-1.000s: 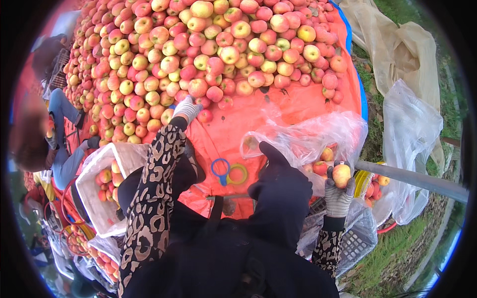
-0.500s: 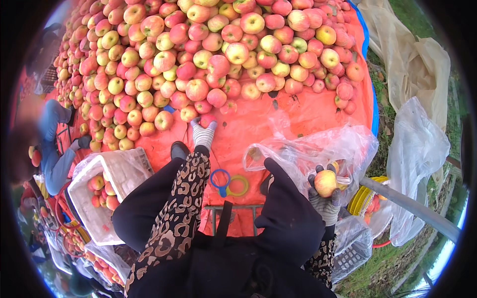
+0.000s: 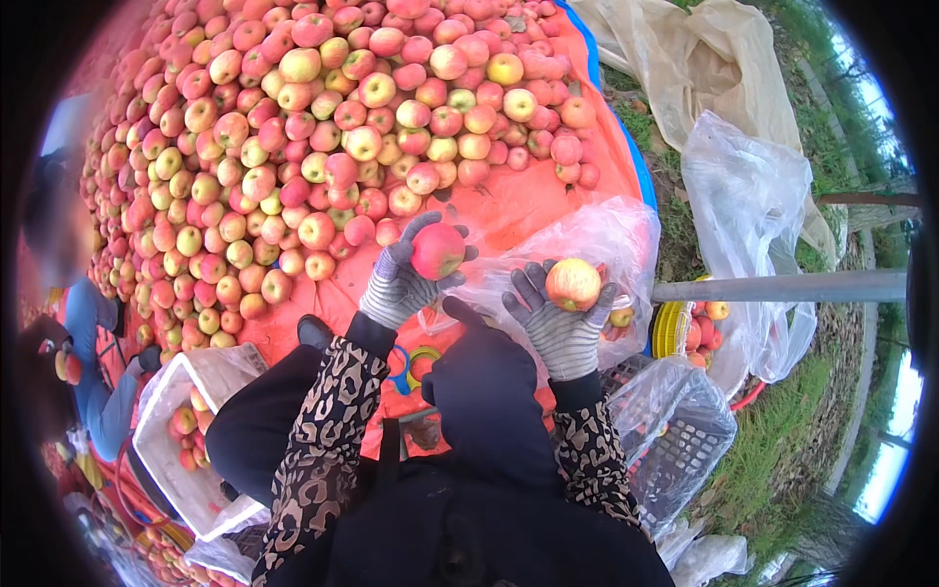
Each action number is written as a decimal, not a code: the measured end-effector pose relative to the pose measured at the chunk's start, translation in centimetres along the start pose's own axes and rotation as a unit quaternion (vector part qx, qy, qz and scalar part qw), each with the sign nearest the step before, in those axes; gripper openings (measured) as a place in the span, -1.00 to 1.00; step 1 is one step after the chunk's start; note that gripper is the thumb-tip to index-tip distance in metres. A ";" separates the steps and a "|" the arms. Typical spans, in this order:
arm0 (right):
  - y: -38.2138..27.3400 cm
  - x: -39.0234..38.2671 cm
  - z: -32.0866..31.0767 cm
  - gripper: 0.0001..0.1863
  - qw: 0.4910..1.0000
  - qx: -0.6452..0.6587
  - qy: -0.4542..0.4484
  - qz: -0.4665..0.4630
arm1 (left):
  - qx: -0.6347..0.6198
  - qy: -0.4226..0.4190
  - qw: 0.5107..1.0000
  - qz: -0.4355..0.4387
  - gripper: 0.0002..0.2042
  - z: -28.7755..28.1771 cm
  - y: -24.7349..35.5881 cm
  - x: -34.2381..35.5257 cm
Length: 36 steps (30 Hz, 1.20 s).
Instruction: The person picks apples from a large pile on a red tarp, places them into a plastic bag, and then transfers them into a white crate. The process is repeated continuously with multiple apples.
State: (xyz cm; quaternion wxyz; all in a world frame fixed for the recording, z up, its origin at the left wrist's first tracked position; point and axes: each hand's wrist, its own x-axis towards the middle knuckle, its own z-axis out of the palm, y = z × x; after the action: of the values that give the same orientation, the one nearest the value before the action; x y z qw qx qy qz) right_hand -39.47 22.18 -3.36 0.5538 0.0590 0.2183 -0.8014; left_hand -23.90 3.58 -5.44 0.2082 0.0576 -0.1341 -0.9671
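Observation:
In a grey striped glove, my left hand (image 3: pixel 399 286) grips a red apple (image 3: pixel 437 250) at the centre, below the heap of apples (image 3: pixel 254 176) on the red tarp (image 3: pixel 499 210). To its right, my right hand (image 3: pixel 556 335) cups a yellow-red apple (image 3: pixel 572 285), fingertips curved up around it. A clear plastic bag (image 3: pixel 616 235) lies behind the right hand with some apples in it. Between my forearms, a blue ring (image 3: pixel 398 367) and a yellow ring (image 3: pixel 423 354) lie low on the tarp, partly hidden by my dark-clothed leg.
At left sit a co-worker (image 3: pixel 93 362) and a white lined crate (image 3: pixel 166 411) with apples. At right are a metal pole (image 3: pixel 802 287), a yellow basket (image 3: pixel 670 328), a plastic-covered crate (image 3: pixel 675 460), pale sheeting (image 3: pixel 729 59) and grass (image 3: pixel 773 440) beyond the tarp's blue edge.
My left hand has come away from the heap with a red apple, toward the middle. My right hand, still holding its apple, has risen and moved left. The view has shifted.

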 end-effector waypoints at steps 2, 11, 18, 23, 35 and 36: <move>0.4 -0.7 2.5 0.03 1.000 0.013 -0.016 -0.005 | 0.089 0.000 0.996 0.031 -0.45 2.5 -1.1 0.1; -0.1 -3.1 3.9 0.14 0.996 0.042 -0.072 -0.028 | 0.533 -0.200 0.822 -0.018 -0.40 8.5 -3.7 1.6; -7.3 -11.7 -1.2 -0.13 0.981 0.024 -0.019 -0.193 | 0.285 0.171 0.940 0.081 -0.45 -4.2 1.8 -0.6; -14.4 -21.1 -7.3 -0.15 0.864 -0.064 0.243 -0.436 | 0.374 0.555 0.740 0.069 -0.70 -17.5 7.1 -8.9; -16.6 -30.5 -25.8 -0.45 0.569 -0.450 0.675 -0.133 | 0.850 0.340 0.401 -0.036 -0.41 -18.1 3.7 -3.5; -16.5 -28.0 -22.8 -0.48 0.551 -0.506 0.637 -0.186 | 0.864 0.333 0.376 -0.044 -0.38 -18.2 4.6 -3.9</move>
State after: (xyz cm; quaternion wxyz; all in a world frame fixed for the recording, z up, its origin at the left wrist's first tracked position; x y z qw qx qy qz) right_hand -47.25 60.57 -9.71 0.0476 0.2217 0.8896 -0.3966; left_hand -15.56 -3.08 -21.39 0.0309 0.5292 -0.8140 -0.2377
